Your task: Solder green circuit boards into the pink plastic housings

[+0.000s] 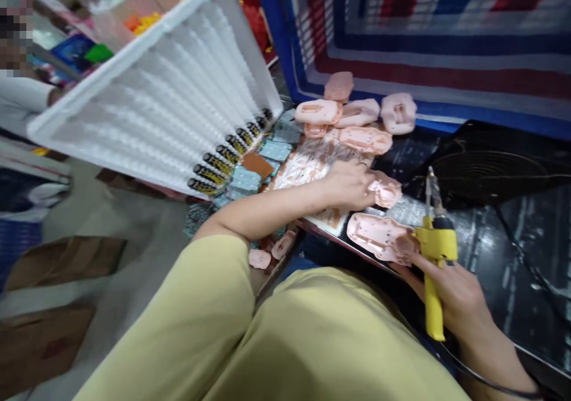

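While I have the left hand (350,184) near the centre of the frame, its fingers bent and closed on the edge of a small rounded shell (387,189) of matte pink plastic, my right hand (455,288) at the lower right is wrapped round a yellow pistol-shaped tool (432,306), its slim metal tip pointing up. Fingers of that hand also meet a longer pink shell (377,234), an open shallow casting with small raised posts inside; the tool and hand hide its right end from me. More pink shells (366,139), smooth and oval, cluster above the centre on the glossy black counter (473,240).

My left forearm crosses a scuffed whitish sheet (294,163) and blocks some teal circuit boards (245,179). Left of them leans a white ribbed tray (173,85), with dark, yellow-marked cylinders (209,169) along its lower edge. A blue plastic basket (272,20) with a striped lining fills the upper right; below it sits a black panel (486,169) with a round grille. Cardboard (66,261) lies on the floor at left.
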Demonstrator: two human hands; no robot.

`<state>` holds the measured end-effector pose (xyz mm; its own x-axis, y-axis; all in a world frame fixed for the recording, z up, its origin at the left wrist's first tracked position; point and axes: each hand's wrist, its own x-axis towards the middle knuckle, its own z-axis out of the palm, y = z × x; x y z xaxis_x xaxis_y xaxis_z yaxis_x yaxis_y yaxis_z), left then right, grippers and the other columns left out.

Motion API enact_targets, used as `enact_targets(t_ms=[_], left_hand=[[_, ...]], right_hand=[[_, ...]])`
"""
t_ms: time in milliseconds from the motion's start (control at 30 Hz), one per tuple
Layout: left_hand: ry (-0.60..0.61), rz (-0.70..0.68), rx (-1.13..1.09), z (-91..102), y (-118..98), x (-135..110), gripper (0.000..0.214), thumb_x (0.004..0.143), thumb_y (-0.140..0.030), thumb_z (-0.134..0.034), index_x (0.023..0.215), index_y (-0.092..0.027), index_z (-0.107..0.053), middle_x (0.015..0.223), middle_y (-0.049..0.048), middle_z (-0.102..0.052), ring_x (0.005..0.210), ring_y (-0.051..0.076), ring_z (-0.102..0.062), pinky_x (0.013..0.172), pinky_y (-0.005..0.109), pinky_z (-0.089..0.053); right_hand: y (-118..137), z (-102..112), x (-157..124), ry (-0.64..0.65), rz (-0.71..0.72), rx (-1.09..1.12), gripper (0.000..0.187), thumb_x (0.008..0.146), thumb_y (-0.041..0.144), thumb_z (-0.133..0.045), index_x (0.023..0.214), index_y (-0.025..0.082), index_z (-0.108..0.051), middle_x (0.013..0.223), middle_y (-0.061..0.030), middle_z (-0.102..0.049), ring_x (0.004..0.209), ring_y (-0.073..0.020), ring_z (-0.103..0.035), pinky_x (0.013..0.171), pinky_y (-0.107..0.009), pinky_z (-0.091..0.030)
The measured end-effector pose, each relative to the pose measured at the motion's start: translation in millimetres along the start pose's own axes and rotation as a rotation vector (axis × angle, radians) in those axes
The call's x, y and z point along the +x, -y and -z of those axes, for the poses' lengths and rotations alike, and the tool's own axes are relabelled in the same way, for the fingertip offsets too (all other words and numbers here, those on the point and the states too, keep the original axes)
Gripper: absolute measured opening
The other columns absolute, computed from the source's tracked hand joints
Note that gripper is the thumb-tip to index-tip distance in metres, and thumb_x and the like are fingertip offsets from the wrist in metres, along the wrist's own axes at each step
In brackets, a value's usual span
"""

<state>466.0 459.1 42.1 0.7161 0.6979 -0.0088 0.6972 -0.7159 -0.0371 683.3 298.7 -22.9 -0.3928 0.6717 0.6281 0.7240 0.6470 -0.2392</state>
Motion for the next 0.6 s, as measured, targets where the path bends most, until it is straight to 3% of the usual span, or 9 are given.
enact_targets(t_ms=[100, 167, 300, 433, 533, 600], left_hand=[[-0.025, 0.009, -0.052, -4.0, -13.1, -2.7, 0.045, 0.094, -0.037, -0.044, 0.120, -0.011, -0.069, 0.117, 0.0171, -0.067, 0.104, 0.031, -0.064, 0.076, 0.038, -0.049], [-0.039, -0.028, -0.089, -3.4, -16.2, -8.2, 0.046, 0.095, -0.038, -0.045, 0.128, -0.012, -0.065, 0.119, 0.0151, -0.067, 0.105, 0.029, -0.064, 0.078, 0.037, -0.049], [-0.119, -0.064, -0.076, 2.1, -3.9, -27.3, 0.046, 0.098, -0.038, -0.045, 0.134, -0.015, -0.061, 0.123, 0.0137, -0.066, 0.104, 0.024, -0.065, 0.080, 0.033, -0.050], [-0.079, 0.080, 0.013, 12.8, 38.0, -58.3, 0.033, 0.099, -0.030, -0.045, 0.112, -0.017, -0.072, 0.107, 0.0096, -0.073, 0.096, 0.022, -0.069, 0.072, 0.030, -0.049], [-0.063, 0.306, 0.103, 34.0, 82.8, -98.8, 0.029, 0.095, -0.026, -0.047, 0.099, -0.019, -0.075, 0.095, 0.0069, -0.075, 0.091, 0.022, -0.069, 0.068, 0.030, -0.047], [-0.159, 0.505, 0.176, 55.4, 110.9, -134.9, 0.030, 0.094, -0.026, -0.047, 0.102, -0.020, -0.075, 0.098, 0.0074, -0.075, 0.091, 0.023, -0.068, 0.071, 0.032, -0.048]], right_hand=[[0.8, 2.3, 7.5, -0.022, 0.095, -0.072, 0.026, 0.095, 0.017, -0.063, 0.120, 0.014, -0.062, 0.094, -0.0061, -0.072, 0.080, -0.0152, -0.070, 0.075, -0.023, -0.053], [1.7, 2.3, 9.9, -0.024, 0.084, -0.129, 0.019, 0.097, 0.021, -0.061, 0.114, 0.015, -0.064, 0.084, -0.0037, -0.070, 0.069, -0.0127, -0.067, 0.065, -0.021, -0.050], [-0.1, -0.3, 6.8, -0.025, 0.065, -0.252, 0.018, 0.098, 0.028, -0.060, 0.104, 0.015, -0.070, 0.063, 0.0011, -0.061, 0.049, -0.0100, -0.055, 0.051, -0.022, -0.041], [-7.5, -1.9, -2.8, -0.107, 0.063, -0.360, 0.016, 0.091, 0.031, -0.070, 0.098, 0.018, -0.074, 0.053, 0.0038, -0.055, 0.039, -0.0088, -0.042, 0.042, -0.023, -0.036], [-13.5, -2.6, -11.3, -0.083, 0.025, -0.413, 0.037, 0.091, 0.031, -0.068, 0.127, 0.023, -0.066, 0.070, 0.0022, -0.068, 0.040, -0.0099, -0.046, 0.041, -0.023, -0.038], [-15.7, -2.9, -16.1, -0.040, 0.012, -0.405, 0.057, 0.094, 0.031, -0.064, 0.148, 0.027, -0.047, 0.087, -0.0008, -0.074, 0.045, -0.0120, -0.052, 0.043, -0.025, -0.041]])
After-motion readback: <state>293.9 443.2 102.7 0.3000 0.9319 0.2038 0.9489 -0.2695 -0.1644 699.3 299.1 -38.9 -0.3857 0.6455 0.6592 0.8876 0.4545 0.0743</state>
